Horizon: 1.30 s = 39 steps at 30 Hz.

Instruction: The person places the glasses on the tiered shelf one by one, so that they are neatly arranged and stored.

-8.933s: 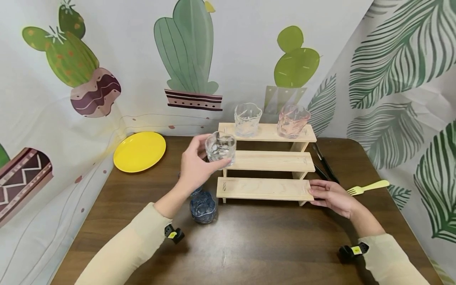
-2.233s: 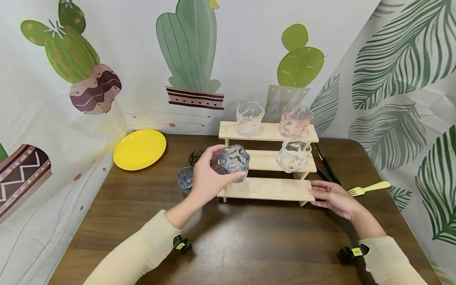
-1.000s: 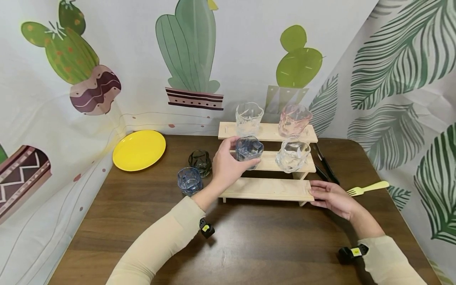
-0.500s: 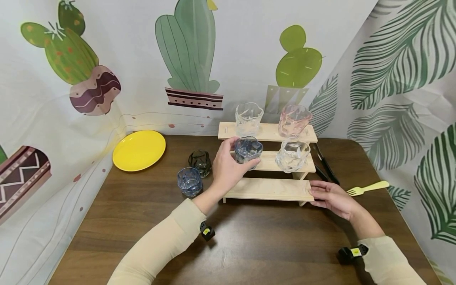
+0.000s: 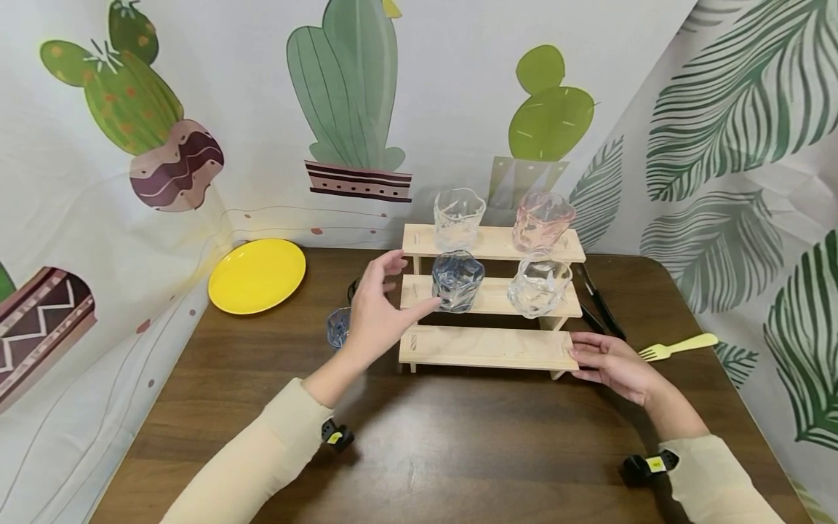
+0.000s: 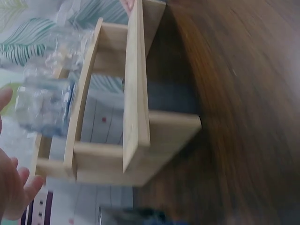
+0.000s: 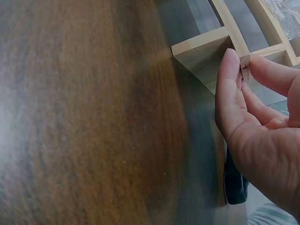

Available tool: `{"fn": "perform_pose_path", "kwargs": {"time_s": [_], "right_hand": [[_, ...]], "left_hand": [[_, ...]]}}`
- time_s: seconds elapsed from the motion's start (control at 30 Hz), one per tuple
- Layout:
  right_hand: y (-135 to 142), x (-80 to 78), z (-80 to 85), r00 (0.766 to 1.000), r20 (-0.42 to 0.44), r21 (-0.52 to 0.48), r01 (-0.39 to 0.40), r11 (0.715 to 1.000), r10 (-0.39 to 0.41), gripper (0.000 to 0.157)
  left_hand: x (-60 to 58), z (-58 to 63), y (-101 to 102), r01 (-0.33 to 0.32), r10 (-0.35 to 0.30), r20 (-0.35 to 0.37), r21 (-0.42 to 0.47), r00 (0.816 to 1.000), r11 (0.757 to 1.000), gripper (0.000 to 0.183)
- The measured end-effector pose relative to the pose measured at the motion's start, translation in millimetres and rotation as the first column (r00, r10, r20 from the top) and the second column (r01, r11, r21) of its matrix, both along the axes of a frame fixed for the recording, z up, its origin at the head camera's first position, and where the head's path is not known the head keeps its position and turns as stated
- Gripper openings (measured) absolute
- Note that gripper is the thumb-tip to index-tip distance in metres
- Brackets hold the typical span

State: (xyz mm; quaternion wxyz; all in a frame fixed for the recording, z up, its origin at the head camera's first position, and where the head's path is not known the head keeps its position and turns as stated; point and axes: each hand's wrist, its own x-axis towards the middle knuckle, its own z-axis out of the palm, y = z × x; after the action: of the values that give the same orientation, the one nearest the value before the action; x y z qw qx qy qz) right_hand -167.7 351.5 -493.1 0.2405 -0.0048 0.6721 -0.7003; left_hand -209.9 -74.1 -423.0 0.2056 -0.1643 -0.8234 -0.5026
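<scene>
A three-tier wooden display stand stands on the table. On its middle tier sits a dark blue glass, left of a clear glass. My left hand is spread beside the blue glass, thumb tip close to its lower side and fingers away from it; nothing is held. With my right hand I pinch the right end of the lowest tier between thumb and fingers, as the right wrist view also shows. Another clear glass and a pinkish glass occupy the top tier.
Left of the stand, a second blue glass is partly covered by my left hand, and a dark glass behind it is mostly hidden. A yellow plate lies at the back left. Black utensils and a yellow fork lie right.
My left hand carried the blue glass to the middle tier, then let go and drew back left. The clear glass it held earlier now stands on that tier. My right hand keeps its place.
</scene>
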Motion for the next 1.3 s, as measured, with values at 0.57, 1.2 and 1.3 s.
{"fn": "perform_pose_path", "kwargs": {"time_s": [0.57,1.2,1.3], "right_hand": [[1,1.0,1.6,1.000,-0.001,0.002,-0.013,1.000,0.013,0.062],[1,-0.5,-0.2,1.000,0.011,-0.005,-0.005,1.000,0.005,0.059],[1,-1.1,0.0,1.000,0.010,-0.001,-0.005,1.000,0.005,0.060]], "left_hand": [[19.9,-42.1,-97,-0.042,0.056,0.119,-0.115,0.991,0.992,0.100],[24.7,-89.3,-131,0.057,-0.037,0.323,-0.052,0.946,0.997,0.098],[24.5,-89.8,-133,0.069,-0.054,0.329,-0.033,0.943,0.997,0.093]]}}
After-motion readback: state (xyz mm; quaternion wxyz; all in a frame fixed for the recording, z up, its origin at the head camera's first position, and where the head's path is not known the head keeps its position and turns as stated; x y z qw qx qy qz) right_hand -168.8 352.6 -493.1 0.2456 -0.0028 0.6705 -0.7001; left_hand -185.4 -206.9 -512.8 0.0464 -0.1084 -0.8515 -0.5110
